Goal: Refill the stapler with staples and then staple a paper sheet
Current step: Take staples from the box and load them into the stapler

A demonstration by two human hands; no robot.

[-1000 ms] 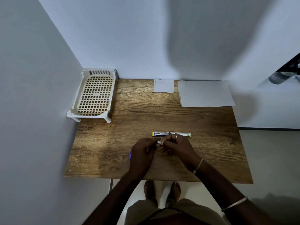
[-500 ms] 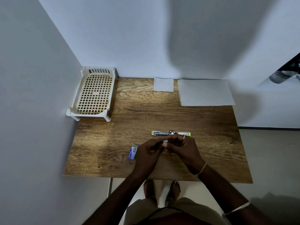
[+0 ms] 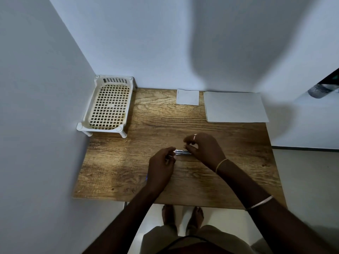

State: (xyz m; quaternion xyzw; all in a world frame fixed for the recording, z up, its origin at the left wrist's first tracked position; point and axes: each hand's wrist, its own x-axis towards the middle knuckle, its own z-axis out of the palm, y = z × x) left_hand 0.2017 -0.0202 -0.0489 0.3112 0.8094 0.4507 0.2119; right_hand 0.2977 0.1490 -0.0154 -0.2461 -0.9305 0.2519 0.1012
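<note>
The table point(image 3: 128, 171) is carrying a tray point(image 3: 100, 128) at ten o'clock, a slip point(image 3: 188, 97) at twelve, a sheet point(image 3: 234, 107) at one; a stapler point(image 3: 182, 152) is lying at centre.

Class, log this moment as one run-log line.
stage: refill | left hand at left end of silver metal stapler | right hand covers right end, grips unclear | large white paper sheet untouched, rear

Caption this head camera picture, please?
Left hand and right hand work at a silver metal stapler on a brown wooden table.
</note>
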